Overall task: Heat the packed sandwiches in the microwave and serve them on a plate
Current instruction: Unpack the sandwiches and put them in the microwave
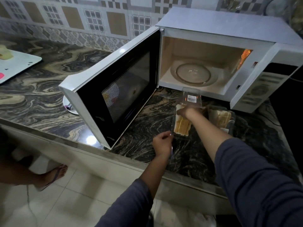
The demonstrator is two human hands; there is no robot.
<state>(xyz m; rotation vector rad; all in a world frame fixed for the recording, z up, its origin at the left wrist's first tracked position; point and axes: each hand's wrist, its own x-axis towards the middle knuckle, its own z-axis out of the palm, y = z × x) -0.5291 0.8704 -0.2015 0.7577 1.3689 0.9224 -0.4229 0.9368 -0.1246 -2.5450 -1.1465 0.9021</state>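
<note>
A white microwave (218,27) stands on the marble counter with its door (114,89) swung wide open and its glass turntable (193,74) bare. In front of it lies a clear plastic sandwich pack (181,125) with its hinged lid (191,97) raised, a barcode label on the lid. My right hand (186,112) reaches into this pack, over the sandwiches. My left hand (162,142) pinches the pack's near left corner. A second sandwich pack (221,118) sits just to the right, closed.
A white plate (69,106) shows partly under the open door at its left. A light cutting board (18,66) with food on it lies at the far left of the counter. A person's foot in a sandal (52,176) stands on the tiled floor at the left.
</note>
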